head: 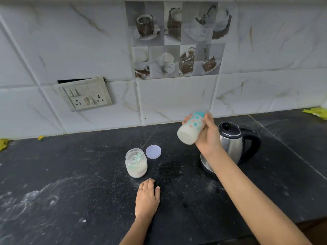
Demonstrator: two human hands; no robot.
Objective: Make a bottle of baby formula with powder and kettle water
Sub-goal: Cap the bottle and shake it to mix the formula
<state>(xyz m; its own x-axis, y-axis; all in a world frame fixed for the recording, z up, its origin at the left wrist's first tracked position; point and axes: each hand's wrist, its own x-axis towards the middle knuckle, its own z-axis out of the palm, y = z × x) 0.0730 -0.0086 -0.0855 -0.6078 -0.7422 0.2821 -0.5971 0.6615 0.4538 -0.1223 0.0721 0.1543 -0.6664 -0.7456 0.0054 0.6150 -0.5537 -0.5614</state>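
My right hand (208, 137) grips a baby bottle (190, 129) filled with white milky liquid, held tilted in the air above the black counter (70, 174), its base toward me and its teal top blurred. Behind that hand stands a steel kettle (231, 144) with a black handle and lid. An open glass jar of white powder (136, 164) with a teal scoop (137, 157) inside stands left of centre. Its round lilac lid (153, 152) lies flat beside it. My left hand (147, 198) rests flat on the counter just in front of the jar, holding nothing.
A tiled wall with a switch and socket plate (85, 93) rises behind the counter. Yellow cloth scraps lie at the far right (316, 113) and far left (3, 144) edges. White powder smears mark the counter at the left (26, 197).
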